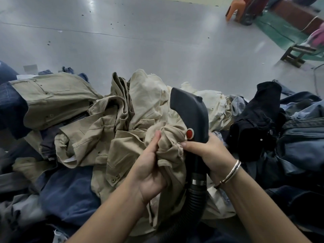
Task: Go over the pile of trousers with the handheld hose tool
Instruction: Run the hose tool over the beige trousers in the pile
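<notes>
A heap of trousers (98, 123), khaki, cream, navy and black, fills the lower half of the view. My right hand (208, 155) grips the black handheld hose tool (191, 111) just below its red button, nozzle pointing up and away. Its ribbed black hose (189, 206) drops toward me. My left hand (150, 165) holds a bunched khaki trouser piece (168, 142) pressed against the tool's handle, thumb stretched along the cloth.
Beyond the pile lies grey shiny floor (140, 32). An orange plastic chair (235, 7) stands at the far right, a low wooden stool (296, 55) nearer on the right. Dark denim garments (301, 137) are heaped to the right of the tool.
</notes>
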Motion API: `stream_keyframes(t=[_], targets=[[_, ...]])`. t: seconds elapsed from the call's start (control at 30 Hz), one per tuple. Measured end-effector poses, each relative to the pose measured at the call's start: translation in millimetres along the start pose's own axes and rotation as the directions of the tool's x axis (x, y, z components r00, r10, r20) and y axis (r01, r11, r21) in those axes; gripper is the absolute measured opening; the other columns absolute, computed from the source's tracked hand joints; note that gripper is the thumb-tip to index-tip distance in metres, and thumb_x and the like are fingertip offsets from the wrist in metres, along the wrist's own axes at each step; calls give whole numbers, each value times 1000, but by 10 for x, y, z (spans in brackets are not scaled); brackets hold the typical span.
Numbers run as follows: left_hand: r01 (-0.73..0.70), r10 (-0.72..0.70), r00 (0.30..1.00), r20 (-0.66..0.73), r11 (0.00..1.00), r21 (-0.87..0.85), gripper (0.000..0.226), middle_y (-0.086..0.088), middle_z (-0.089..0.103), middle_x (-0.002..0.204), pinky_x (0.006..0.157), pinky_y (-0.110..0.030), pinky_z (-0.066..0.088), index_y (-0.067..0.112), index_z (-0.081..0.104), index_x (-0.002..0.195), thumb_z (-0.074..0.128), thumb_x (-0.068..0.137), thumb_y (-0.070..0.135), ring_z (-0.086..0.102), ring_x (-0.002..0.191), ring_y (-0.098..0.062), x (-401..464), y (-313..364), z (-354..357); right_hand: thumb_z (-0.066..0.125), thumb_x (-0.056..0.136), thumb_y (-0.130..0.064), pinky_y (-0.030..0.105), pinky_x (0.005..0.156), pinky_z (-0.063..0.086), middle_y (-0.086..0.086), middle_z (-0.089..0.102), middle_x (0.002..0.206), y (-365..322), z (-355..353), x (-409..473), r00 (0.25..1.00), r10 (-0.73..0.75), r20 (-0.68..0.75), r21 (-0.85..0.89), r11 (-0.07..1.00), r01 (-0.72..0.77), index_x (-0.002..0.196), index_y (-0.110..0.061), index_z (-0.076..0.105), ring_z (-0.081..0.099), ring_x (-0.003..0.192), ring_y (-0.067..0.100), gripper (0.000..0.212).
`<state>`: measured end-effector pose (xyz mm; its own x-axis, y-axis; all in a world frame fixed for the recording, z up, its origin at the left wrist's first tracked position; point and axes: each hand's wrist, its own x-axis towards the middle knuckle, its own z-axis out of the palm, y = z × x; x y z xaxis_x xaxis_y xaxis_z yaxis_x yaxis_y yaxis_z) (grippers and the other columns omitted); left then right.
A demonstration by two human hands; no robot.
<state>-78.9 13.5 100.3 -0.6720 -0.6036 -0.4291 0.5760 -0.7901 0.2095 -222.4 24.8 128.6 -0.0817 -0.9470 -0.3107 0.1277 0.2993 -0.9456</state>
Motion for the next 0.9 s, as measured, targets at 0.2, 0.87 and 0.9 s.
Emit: stream_keyframes(t=[0.2, 0.87, 0.9], targets=[[-104, 113, 991, -76, 988, 112, 71, -26, 66, 114, 92, -47, 50, -6, 70, 107, 53, 79, 56, 66, 105, -31, 23, -44, -50, 81, 68, -9, 31, 72, 53, 2, 65, 81, 48, 18, -57, 996, -39, -81, -128, 991, 29, 96, -10, 59, 64, 76, 16, 36], [-367, 492, 851, -186, 808, 461, 37, -19, 71, 104, 90, -45, 54, 4, 62, 120, 61, 86, 20, 69, 98, -31, 73, -165, -4, 64, 75, 12, 39, 68, 41, 13, 53, 74, 87, -33, -20, 968, 45, -247, 22, 999, -41, 79, -4, 57, 50, 73, 26, 18], [-346, 480, 848, -222, 821, 454, 34, -18, 72, 104, 86, -42, 56, 5, 61, 121, 58, 90, 20, 70, 96, -30, 83, -149, -5, 65, 73, 12, 38, 67, 40, 11, 51, 71, 69, -30, -22, 969, 41, -243, 60, 998, -27, 76, -5, 55, 49, 70, 26, 20]])
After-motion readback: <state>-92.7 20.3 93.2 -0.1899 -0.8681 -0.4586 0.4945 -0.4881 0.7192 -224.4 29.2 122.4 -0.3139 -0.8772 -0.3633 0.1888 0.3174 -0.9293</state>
